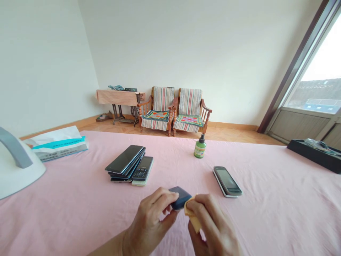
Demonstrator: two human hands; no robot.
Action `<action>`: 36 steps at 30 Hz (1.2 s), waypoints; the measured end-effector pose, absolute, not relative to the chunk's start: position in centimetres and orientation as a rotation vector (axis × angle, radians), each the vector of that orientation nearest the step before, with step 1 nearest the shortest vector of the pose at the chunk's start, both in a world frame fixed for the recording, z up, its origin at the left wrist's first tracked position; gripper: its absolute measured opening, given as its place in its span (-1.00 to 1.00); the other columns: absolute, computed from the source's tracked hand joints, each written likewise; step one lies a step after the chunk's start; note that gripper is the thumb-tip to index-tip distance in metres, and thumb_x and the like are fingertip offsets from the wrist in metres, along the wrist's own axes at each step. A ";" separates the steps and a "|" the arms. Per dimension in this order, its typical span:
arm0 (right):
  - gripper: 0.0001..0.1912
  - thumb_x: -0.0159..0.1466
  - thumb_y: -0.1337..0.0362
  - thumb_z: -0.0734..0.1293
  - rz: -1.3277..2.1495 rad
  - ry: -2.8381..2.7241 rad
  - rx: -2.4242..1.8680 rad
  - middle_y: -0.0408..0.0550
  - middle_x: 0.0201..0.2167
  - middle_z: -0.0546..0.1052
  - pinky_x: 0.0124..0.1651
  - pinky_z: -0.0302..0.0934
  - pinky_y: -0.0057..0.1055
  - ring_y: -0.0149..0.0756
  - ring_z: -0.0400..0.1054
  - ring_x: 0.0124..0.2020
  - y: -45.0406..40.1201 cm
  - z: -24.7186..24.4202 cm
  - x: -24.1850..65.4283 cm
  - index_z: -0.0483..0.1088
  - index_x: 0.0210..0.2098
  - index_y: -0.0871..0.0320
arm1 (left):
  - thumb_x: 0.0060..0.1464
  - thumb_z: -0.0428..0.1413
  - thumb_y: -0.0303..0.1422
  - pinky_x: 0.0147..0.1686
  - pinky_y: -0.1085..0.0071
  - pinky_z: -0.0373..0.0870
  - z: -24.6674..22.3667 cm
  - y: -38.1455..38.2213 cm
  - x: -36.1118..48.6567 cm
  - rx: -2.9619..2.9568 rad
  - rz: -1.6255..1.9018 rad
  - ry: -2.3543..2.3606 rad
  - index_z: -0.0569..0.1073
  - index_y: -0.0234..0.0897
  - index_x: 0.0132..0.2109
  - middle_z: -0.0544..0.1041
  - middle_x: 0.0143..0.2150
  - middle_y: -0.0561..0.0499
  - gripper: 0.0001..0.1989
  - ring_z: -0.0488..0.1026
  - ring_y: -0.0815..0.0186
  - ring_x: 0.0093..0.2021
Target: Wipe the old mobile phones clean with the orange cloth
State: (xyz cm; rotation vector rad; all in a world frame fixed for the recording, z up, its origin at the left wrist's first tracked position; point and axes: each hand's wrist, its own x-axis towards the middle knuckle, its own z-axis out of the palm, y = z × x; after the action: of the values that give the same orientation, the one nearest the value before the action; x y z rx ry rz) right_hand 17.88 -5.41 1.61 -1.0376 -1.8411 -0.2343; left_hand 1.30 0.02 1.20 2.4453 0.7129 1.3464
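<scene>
Near the bottom centre, my left hand (151, 217) grips a small dark blue device (181, 197) with rounded corners between thumb and fingers. My right hand (213, 225) pinches a folded yellow cloth (194, 217), which touches the device's right end. Left of centre on the pink tablecloth (170, 153) lies a fanned stack of dark smartphones (125, 160), with a keypad phone (143, 169) beside it on a pale phone. To the right of my hands, a grey phone (227, 180) rests on top of a whitish one.
A green bottle (200, 148) with a black top stands at the back centre. At the left are a tissue pack (61, 142) and a white object (16, 167) with a grey handle. A black tray (314, 154) with cables sits far right. Two chairs stand beyond.
</scene>
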 end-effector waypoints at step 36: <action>-0.79 0.18 0.47 0.24 0.014 -1.616 -1.167 -0.02 -0.31 0.45 -0.30 0.34 -0.45 -0.28 0.42 -0.31 -4.6 1.9 19.7 0.39 -0.23 0.12 | 0.02 -0.04 -0.71 -0.08 0.41 0.45 0.8 -0.5 1.5 2.456 1.133 0.633 0.39 -0.25 -0.06 0.49 -0.12 -0.07 -0.61 0.47 0.27 -0.10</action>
State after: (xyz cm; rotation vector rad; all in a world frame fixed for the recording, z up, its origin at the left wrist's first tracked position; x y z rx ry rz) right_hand 19.67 -4.56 1.93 -1.1667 -1.6156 0.0143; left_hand 1.47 -0.46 0.76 2.4561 0.6327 1.1330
